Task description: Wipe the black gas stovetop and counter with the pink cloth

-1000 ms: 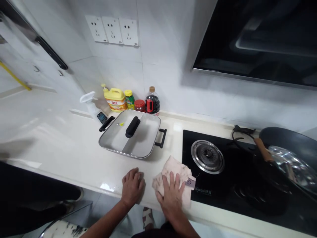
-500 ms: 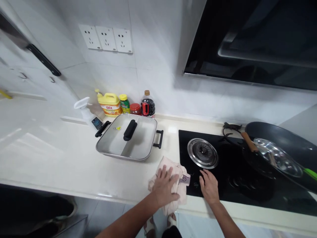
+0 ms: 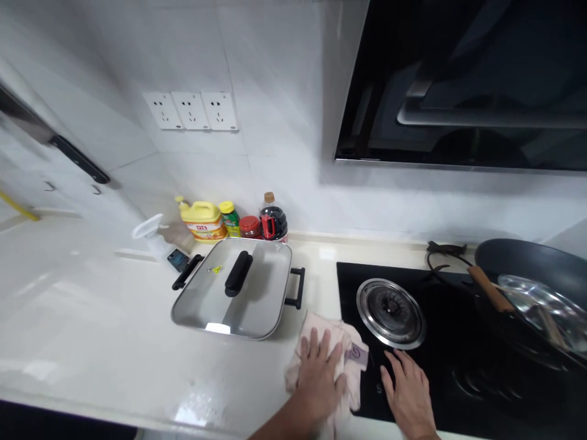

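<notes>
Under my left hand (image 3: 320, 377) lies a crumpled pale pink cloth (image 3: 334, 333) with a purple tag. The fingers are spread flat on it, pressing it to the counter beside the cooktop's left edge. My right hand (image 3: 408, 391) rests on the black cooktop (image 3: 440, 324), fingers stretched out and holding nothing. Its fingertips are just below the round metal burner ring (image 3: 391, 313). Left of the cloth stands a square electric pan (image 3: 236, 287) with a glass lid, a black lid handle (image 3: 239, 274) and black side handles.
Behind the pan stand a white spray bottle (image 3: 156, 241), a yellow detergent jug (image 3: 202, 221), a green bottle (image 3: 230, 219), a red-lidded jar (image 3: 250, 227) and a dark bottle (image 3: 273, 219). A large wok (image 3: 527, 260) sits at right. A range hood (image 3: 463, 85) hangs above.
The view has tilted upward, so everything sits lower in the picture. My left hand stays flat on the cloth and my right hand stays on the cooktop.
</notes>
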